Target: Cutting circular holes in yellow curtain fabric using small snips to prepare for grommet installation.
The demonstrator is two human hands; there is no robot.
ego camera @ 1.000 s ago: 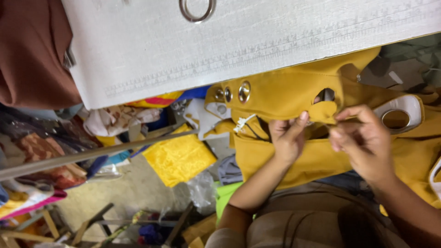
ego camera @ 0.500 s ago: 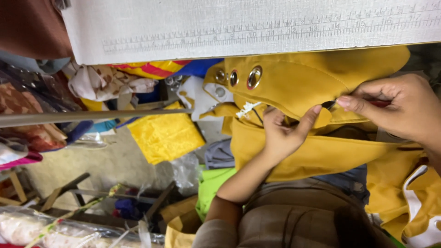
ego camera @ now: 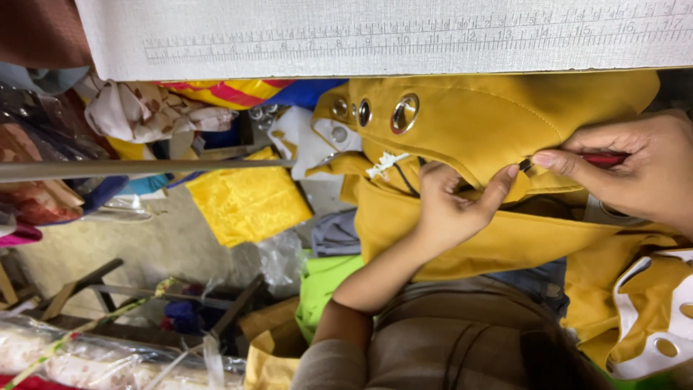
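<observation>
A person works on a mustard-yellow fabric piece (ego camera: 469, 123) lying just below the edge of a white table (ego camera: 361, 36) that has a ruler scale printed along it. Since a second ago the view has drawn closer and the hands have parted: the right hand (ego camera: 635, 173) has slid away from the left, to the far end of a folded flap. Its fingers are closed tight on a slim red tool (ego camera: 605, 157) (a cutter or pick, too hidden to tell), whose tip meets the fabric. The left hand (ego camera: 451, 206) pinches the flap between thumb and curled fingers, holding it taut. This looks like work at one small spot on the flap's seam.

Three metal eyelets (ego camera: 404, 113) sit on the fabric near the table edge. A small white tag (ego camera: 386, 163) hangs just beside the left hand. Below the table edge, away from the hands, lie a bright yellow cloth (ego camera: 249, 202) and clear plastic bags (ego camera: 267, 260).
</observation>
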